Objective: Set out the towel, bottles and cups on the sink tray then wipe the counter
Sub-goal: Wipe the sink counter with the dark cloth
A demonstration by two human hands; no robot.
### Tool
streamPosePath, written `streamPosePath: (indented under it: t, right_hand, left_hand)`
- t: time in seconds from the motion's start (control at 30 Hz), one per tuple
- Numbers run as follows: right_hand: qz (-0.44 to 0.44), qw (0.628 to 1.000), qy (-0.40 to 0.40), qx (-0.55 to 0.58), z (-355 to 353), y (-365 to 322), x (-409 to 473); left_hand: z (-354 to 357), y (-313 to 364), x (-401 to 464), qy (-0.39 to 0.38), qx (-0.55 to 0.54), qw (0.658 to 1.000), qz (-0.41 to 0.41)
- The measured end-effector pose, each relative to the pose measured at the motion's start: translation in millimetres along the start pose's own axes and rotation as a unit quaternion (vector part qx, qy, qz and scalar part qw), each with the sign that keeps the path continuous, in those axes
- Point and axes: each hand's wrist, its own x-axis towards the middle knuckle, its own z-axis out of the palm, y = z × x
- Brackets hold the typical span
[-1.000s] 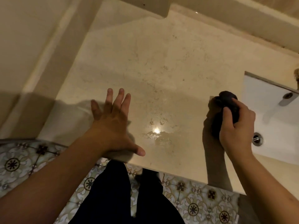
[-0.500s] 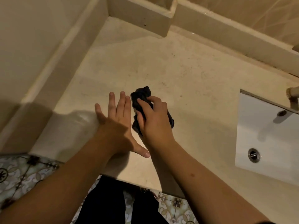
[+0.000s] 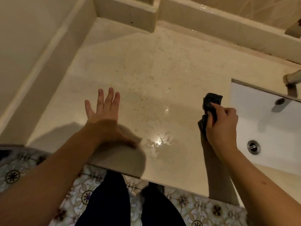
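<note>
A beige stone counter [image 3: 154,70] fills the middle of the view, with a wet shiny patch [image 3: 158,141] near its front edge. My right hand [image 3: 221,124] is closed around a dark crumpled cloth [image 3: 211,101] pressed on the counter just left of the sink. My left hand [image 3: 104,115] lies flat on the counter at the left with its fingers spread, holding nothing. No towel, bottles, cups or tray are in view.
A white sink basin [image 3: 267,128] with a metal drain [image 3: 253,146] sits at the right, and a tap spout [image 3: 293,78] reaches over it. A raised ledge [image 3: 130,12] and wall border the counter at the back and left. Patterned floor tiles [image 3: 73,198] lie below the front edge.
My right hand has swept the cloth from beside my left hand back to the right, to the edge of the sink. My left hand has stayed flat in place.
</note>
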Motion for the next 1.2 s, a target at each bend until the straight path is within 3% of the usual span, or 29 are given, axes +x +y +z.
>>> streamPosePath:
  t: [0.17,0.27,0.33,0.47,0.6,0.77,1.0,1.2]
  right_hand:
    - [-0.005,0.983,0.036,0.182,-19,-28,-1]
    - [-0.011,0.963,-0.008,0.268,-16,-64,-27]
    - [-0.091,0.952,-0.058,0.286,-2,-88,-50]
    - [-0.182,0.933,-0.214,0.225,35,-114,-107]
    - [-0.233,0.943,-0.193,0.140,51,-104,-135]
    - [-0.218,0.940,-0.247,0.089,45,-73,-125]
    - [-0.110,0.986,-0.129,0.005,-3,0,-103]
    - [-0.001,0.996,-0.056,-0.068,-47,41,-52]
  left_hand:
    - [21,12,-40,0.047,-0.031,0.998,0.012]
    - [47,27,-68,0.067,-0.036,0.997,-0.006]
    - [61,36,-72,0.051,-0.042,0.997,-0.035]
    - [80,42,-64,0.053,-0.052,0.995,-0.071]
    - [93,38,-63,0.127,-0.041,0.989,-0.062]
    - [90,40,-64,0.111,-0.015,0.993,-0.043]
    - [88,37,-68,0.093,-0.046,0.995,-0.009]
    - [77,40,-67,0.042,-0.047,0.998,-0.031]
